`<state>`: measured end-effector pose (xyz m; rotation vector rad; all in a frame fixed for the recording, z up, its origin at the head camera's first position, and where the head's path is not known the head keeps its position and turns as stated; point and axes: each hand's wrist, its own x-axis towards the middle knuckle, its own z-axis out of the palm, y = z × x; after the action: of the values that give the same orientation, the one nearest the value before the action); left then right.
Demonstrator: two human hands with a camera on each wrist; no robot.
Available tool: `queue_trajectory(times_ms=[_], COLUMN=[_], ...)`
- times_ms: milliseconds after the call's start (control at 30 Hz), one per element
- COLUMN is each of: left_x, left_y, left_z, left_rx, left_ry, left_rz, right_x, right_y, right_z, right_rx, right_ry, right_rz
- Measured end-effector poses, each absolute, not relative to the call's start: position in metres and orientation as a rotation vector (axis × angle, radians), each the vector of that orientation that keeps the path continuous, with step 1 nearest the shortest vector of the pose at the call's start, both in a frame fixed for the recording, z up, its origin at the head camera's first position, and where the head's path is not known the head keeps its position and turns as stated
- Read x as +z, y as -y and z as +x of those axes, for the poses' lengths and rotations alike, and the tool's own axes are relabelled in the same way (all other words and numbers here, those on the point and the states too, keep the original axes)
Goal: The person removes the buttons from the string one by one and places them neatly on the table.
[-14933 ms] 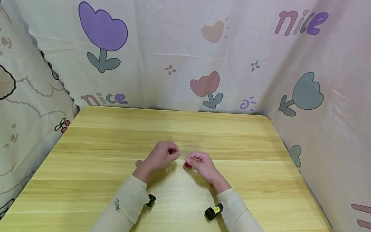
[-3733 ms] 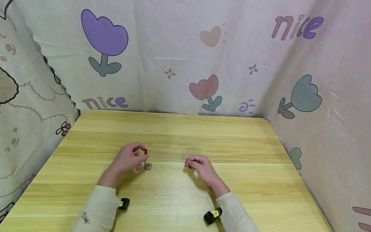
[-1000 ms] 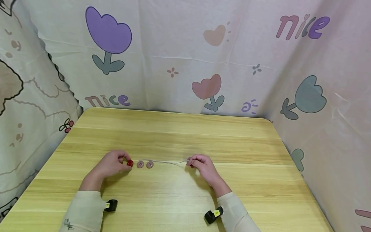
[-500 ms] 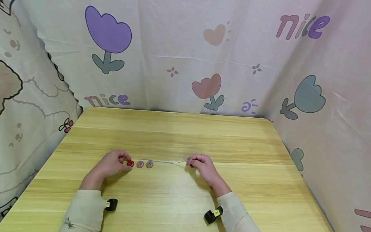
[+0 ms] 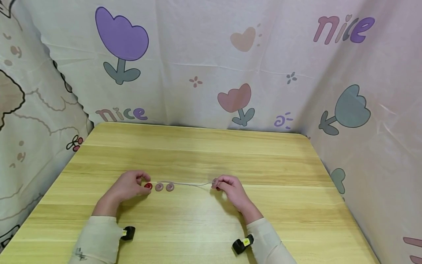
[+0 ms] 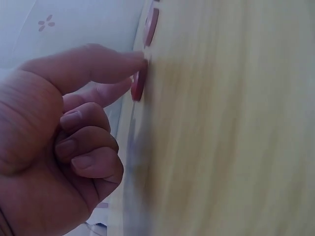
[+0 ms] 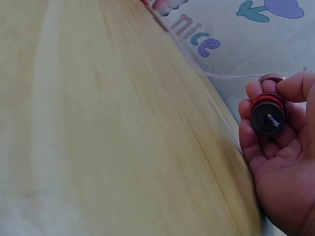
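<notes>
On a wooden tabletop [image 5: 197, 227], touched a round, glossy red button [image 5: 148, 186], lying flat, with the left hand [image 5: 126, 186], thumb and index finger parted around it. Had 2 flat mauve buttons [image 5: 159, 187] just right of it. With the right hand [image 5: 232, 189], clamped fingers on threaded buttons [image 7: 267, 118], dark end facing the wrist, with pale cord [image 7: 229, 76], long axis left-to-right, free end pointing left beyond the mauve pair.

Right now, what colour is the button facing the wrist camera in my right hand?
Near black; the button shows best in the right wrist view.
</notes>
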<state>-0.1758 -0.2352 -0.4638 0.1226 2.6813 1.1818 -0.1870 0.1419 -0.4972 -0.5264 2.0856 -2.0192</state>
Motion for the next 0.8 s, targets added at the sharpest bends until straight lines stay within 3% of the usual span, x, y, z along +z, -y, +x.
queue_trajectory(times_ms=[800], left_x=[-0.449], left_y=[0.191], left_z=[-0.199], left_rx=[1.23], left_ry=[-2.626], left_rz=[0.229], right_x=[-0.493], right_y=[-0.141], right_z=[-0.186], right_rx=[-2.005], right_ry=[-2.093], right_rz=[-0.51])
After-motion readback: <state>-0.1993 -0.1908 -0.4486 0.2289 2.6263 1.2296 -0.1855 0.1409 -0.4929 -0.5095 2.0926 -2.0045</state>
